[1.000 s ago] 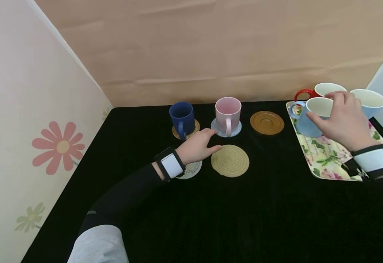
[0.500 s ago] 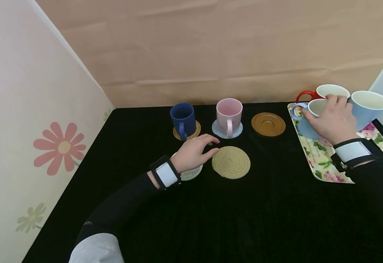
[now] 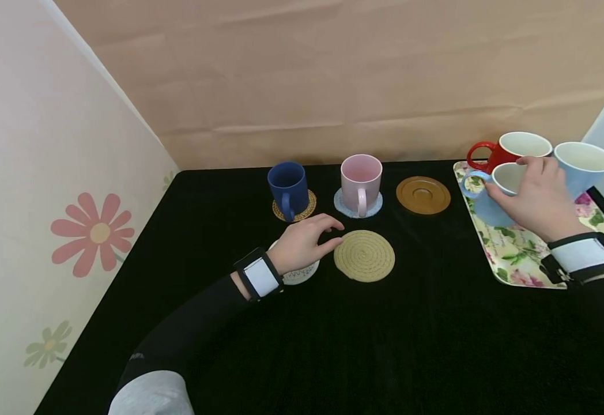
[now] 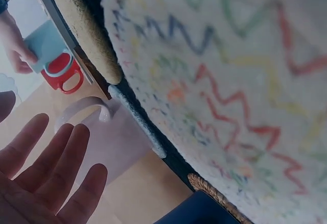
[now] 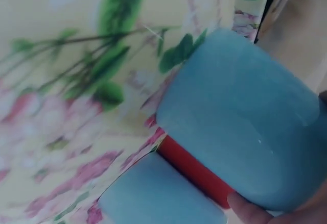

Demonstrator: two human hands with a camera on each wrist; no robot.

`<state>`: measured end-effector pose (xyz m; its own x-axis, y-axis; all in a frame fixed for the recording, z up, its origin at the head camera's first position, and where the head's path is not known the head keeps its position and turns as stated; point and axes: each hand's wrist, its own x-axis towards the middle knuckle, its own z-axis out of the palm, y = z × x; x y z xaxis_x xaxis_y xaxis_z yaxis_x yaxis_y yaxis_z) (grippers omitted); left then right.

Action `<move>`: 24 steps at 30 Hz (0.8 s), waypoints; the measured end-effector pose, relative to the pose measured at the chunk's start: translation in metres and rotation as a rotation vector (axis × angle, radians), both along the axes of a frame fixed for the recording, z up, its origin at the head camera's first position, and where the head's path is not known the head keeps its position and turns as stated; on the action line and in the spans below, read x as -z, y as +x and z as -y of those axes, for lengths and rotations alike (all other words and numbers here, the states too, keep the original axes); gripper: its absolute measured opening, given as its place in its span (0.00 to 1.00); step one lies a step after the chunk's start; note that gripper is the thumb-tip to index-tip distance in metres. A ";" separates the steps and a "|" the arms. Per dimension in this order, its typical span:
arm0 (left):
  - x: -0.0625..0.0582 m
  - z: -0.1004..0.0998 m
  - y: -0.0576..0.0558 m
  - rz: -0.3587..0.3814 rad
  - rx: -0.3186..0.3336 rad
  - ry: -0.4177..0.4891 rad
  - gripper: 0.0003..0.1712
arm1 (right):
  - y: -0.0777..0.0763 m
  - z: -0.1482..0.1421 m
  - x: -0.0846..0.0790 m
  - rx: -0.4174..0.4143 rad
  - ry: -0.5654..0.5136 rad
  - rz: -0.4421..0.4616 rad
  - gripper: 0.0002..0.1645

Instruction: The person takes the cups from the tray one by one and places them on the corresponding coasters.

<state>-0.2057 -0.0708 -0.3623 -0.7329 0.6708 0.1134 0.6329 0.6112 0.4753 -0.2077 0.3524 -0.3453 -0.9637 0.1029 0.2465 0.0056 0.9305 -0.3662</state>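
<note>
My right hand [image 3: 539,199] holds a light blue mug [image 3: 491,208] by its rim, thumb on the near side, over the floral tray [image 3: 514,276]. Its handle points left. In the right wrist view this mug [image 5: 240,117] fills the right part, with fingertips at its rim; whether its base touches the tray I cannot tell. My left hand [image 3: 304,242] hovers relaxed above a white coaster [image 3: 302,274], beside a round yellow woven coaster [image 3: 364,256]. Nothing is between its fingers. The left wrist view shows that hand [image 4: 46,178] with spread fingers and the zigzag-patterned coaster [image 4: 225,96] close up.
On the tray also stand a red mug [image 3: 506,154] and another light blue mug [image 3: 582,167]. A dark blue mug [image 3: 287,187] and a pink mug [image 3: 361,181] stand on coasters at the back, with a brown wooden coaster [image 3: 423,196] to their right. Walls border the black table.
My right hand has taken hold of the light blue mug and shifted it a little nearer, exposing more of the red mug. My left hand has drawn slightly left, off the yellow coaster's edge.
</note>
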 end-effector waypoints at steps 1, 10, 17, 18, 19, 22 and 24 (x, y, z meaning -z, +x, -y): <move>0.000 -0.001 0.000 0.003 0.003 0.003 0.18 | 0.002 -0.002 0.000 -0.014 0.003 -0.004 0.49; -0.002 -0.010 -0.002 0.003 0.017 -0.011 0.18 | 0.022 -0.013 -0.002 -0.078 0.053 0.007 0.41; -0.003 -0.014 -0.003 0.011 0.022 -0.019 0.18 | 0.035 -0.019 -0.004 -0.140 0.024 0.045 0.38; -0.003 -0.014 -0.003 0.013 0.020 -0.022 0.18 | 0.036 -0.020 -0.004 -0.150 0.016 0.049 0.38; -0.003 -0.014 -0.003 0.017 0.018 -0.026 0.18 | 0.038 -0.020 -0.004 -0.160 0.007 0.052 0.37; -0.002 -0.014 -0.003 0.028 0.015 -0.034 0.19 | 0.042 -0.022 -0.005 -0.187 -0.010 0.061 0.36; -0.002 -0.014 -0.003 0.035 0.015 -0.036 0.19 | 0.045 -0.023 -0.006 -0.192 -0.011 0.079 0.36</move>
<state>-0.2091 -0.0570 -0.3599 -0.7259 0.6848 0.0634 0.6253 0.6189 0.4753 -0.1629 0.3753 -0.3396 -0.9821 -0.0826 0.1695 -0.1428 0.9130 -0.3822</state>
